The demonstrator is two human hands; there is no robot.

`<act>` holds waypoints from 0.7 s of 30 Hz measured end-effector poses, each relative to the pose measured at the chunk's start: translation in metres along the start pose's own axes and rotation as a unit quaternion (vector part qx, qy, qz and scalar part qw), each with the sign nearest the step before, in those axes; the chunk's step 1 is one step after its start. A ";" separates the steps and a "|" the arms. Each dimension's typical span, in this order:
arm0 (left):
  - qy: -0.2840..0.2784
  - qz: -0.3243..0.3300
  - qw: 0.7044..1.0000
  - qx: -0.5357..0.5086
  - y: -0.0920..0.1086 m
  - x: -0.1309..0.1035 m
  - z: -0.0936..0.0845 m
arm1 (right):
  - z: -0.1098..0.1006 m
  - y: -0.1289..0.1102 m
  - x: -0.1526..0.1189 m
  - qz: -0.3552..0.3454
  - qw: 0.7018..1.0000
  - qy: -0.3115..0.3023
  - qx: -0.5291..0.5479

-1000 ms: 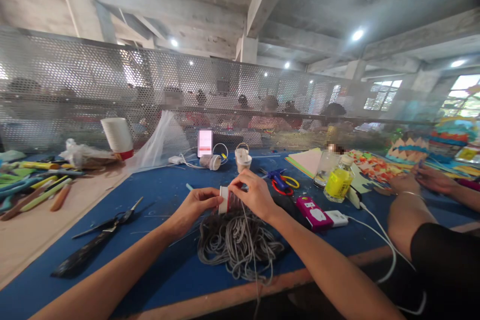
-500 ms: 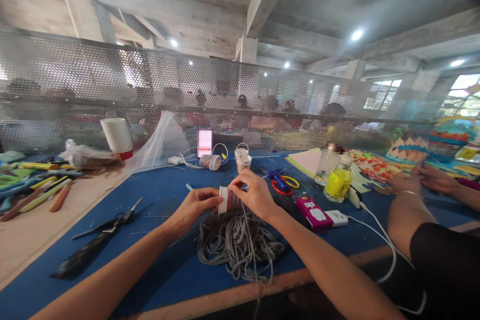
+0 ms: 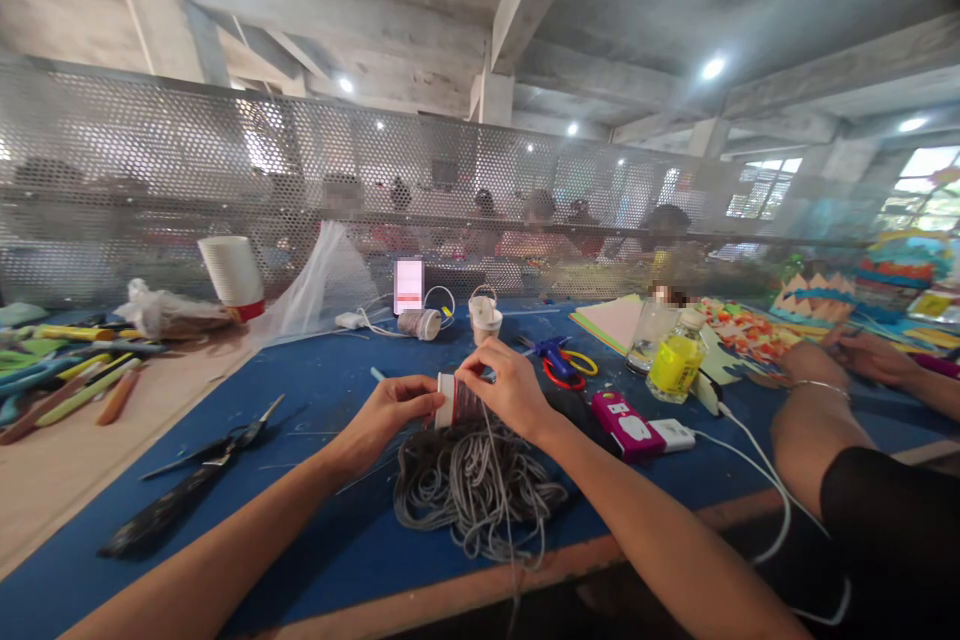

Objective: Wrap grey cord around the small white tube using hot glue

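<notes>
A paper cup (image 3: 445, 400) lies sideways in front of me, with a white rim and grey-brown cord wound around its body. My left hand (image 3: 394, 415) grips the rim end between thumb and fingers. On the other side, my right hand (image 3: 512, 390) is closed in a pinch on the cord at the wound part, covering much of the cup. One strand runs down from the right fingers over a loose heap of grey cord (image 3: 480, 500) and past the table edge. Further back stand a small white cup with a handle (image 3: 486, 320) and a lying cord-wrapped cup (image 3: 418, 324).
Black-handled scissors (image 3: 217, 460) lie left. To the right are a blue glue gun (image 3: 553, 357), a magenta box (image 3: 626, 427), a yellow-liquid bottle (image 3: 677, 360) and a white cable. A co-worker's arm (image 3: 814, 420) rests at far right. Stacked paper cups (image 3: 231, 270) and a phone (image 3: 409, 287) stand behind.
</notes>
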State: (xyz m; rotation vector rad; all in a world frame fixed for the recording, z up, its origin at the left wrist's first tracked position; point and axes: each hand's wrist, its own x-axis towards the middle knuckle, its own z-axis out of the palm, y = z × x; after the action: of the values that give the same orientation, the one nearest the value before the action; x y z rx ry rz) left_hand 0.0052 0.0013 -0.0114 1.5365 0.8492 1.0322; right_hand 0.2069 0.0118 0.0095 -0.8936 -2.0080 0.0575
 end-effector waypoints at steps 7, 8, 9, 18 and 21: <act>-0.007 -0.003 1.000 -0.002 -0.001 -0.001 -0.001 | 0.000 -0.001 0.000 0.000 1.000 -0.002 -0.002; -0.007 -0.002 1.000 -0.002 -0.001 -0.001 -0.001 | 0.000 -0.001 0.000 0.000 1.000 -0.003 -0.003; -0.007 -0.001 1.000 -0.001 -0.001 0.000 -0.001 | 0.000 -0.001 0.000 -0.001 1.000 -0.004 -0.004; -0.011 -0.003 1.000 -0.005 0.001 -0.001 0.000 | 0.000 -0.001 0.000 0.000 1.000 -0.011 -0.011; -0.014 0.000 1.000 0.001 0.002 -0.002 0.000 | 0.000 0.000 0.000 0.003 1.000 -0.013 -0.011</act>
State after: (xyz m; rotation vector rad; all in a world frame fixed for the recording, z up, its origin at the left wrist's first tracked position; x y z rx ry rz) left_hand 0.0047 -0.0007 -0.0093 1.5501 0.8315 1.0085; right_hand 0.2064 0.0118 0.0094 -0.9179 -2.0346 0.0505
